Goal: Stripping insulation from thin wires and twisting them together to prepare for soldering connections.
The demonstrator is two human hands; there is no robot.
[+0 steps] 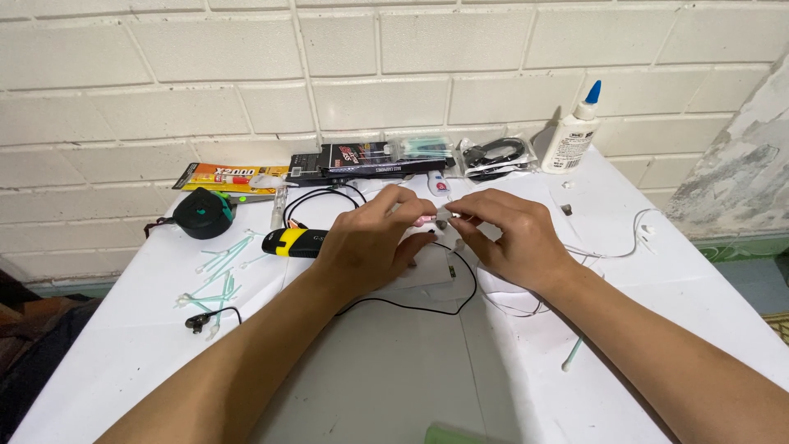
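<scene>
While the left hand and right hand are pinching a small pink-and-white part between fingertips just beyond the black cable, a slip is risking it dropping among the cotton swabs left of that cable on the counter.

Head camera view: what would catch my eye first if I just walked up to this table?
Two bare hands meet mid-table, the left hand and right hand pinching a small pinkish part between fingertips. A thin black cable loops under them. Teal cotton swabs lie scattered at left, and a white glue bottle stands against the brick wall.
</scene>
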